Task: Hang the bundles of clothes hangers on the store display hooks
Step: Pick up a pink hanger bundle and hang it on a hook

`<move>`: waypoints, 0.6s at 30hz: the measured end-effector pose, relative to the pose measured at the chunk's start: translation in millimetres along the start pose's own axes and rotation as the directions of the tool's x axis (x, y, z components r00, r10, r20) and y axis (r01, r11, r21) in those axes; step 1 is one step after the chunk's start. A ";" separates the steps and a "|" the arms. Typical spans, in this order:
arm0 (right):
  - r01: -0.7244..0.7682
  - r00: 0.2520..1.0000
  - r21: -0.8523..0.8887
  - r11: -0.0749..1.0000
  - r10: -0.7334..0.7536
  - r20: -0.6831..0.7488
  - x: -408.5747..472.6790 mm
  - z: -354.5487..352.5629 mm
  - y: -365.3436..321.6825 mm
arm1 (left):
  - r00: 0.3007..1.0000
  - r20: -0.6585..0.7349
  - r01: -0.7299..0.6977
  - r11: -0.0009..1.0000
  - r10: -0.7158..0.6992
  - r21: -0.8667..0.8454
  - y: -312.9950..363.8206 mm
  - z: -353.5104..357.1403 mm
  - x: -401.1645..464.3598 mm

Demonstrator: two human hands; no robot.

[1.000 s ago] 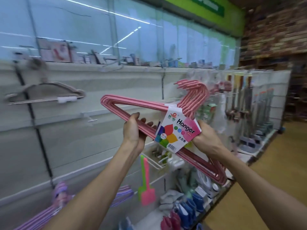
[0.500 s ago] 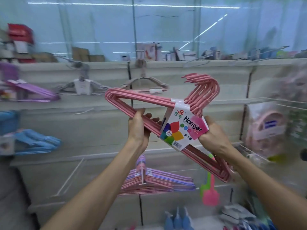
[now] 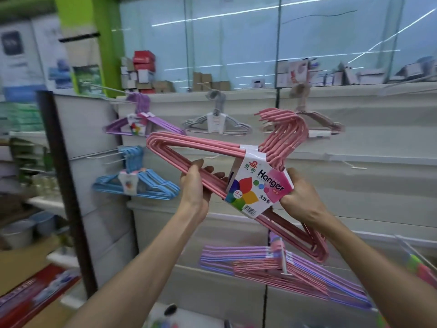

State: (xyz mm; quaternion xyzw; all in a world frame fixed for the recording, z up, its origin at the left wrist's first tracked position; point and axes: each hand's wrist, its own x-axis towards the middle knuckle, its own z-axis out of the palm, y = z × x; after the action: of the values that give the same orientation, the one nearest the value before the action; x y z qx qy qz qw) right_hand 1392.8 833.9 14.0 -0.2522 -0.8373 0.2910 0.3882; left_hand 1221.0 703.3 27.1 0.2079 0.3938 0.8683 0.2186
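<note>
A bundle of pink hangers (image 3: pixel 203 146) with a white "Hanger" label (image 3: pixel 259 188) is held tilted in front of the display wall, its hooks (image 3: pixel 283 131) pointing up and left. My left hand (image 3: pixel 195 185) grips the bundle's lower bar left of the label. My right hand (image 3: pixel 301 197) grips it just behind the label's right side. Bare display hooks (image 3: pixel 104 157) stick out beside the blue bundle, and another bare hook (image 3: pixel 351 165) sits on the wall to the right.
Hung bundles fill the wall: purple (image 3: pixel 139 124), grey (image 3: pixel 216 124), brownish pink (image 3: pixel 314 124), blue (image 3: pixel 139 183), and purple and pink ones (image 3: pixel 283 268) low down. A dark post (image 3: pixel 63 185) ends the panel on the left. Boxes (image 3: pixel 142 72) line the top shelf.
The view has swung left along the wall, bringing the blue and purple bundles and the dark post into sight. Both hands keep the same grip on the pink bundle.
</note>
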 end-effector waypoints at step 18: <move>-0.021 0.997 -0.058 0.998 0.025 0.067 63.1 176.5 -54.6 | 0.999 0.009 0.034 0.999 -0.034 -0.012 54.5 -167.5 112.8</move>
State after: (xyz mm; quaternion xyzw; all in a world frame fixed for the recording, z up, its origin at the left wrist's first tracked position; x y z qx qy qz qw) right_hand 1205.3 784.9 -10.4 -0.2630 -0.8549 0.2797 0.3489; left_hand 1027.7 632.9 -10.4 0.2039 0.3909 0.8659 0.2362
